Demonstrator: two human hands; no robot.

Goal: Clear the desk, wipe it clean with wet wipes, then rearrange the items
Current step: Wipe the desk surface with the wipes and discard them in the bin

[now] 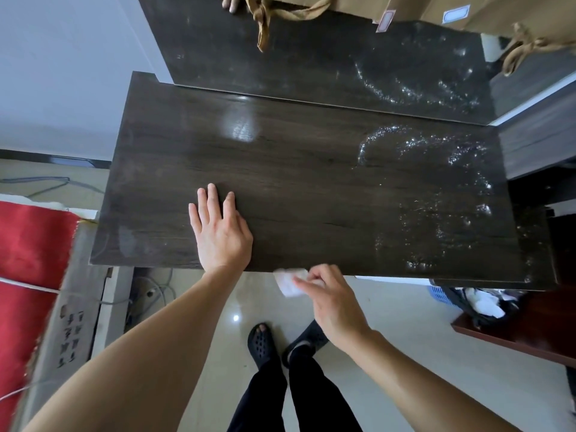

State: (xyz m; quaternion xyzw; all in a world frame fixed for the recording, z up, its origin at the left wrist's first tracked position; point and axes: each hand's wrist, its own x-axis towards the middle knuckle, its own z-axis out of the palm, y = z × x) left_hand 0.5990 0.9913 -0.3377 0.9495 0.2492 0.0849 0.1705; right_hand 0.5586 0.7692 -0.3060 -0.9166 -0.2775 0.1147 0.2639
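Fingers [303,282], right hand [333,304], pinch wipe [288,284] at desk [311,188] edge; probably paper bags [343,6] behind.

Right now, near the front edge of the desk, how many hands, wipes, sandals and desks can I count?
Desk: 1
Hands: 2, the left hand and the right hand
Wet wipe: 1
Black sandals: 2
Total: 6
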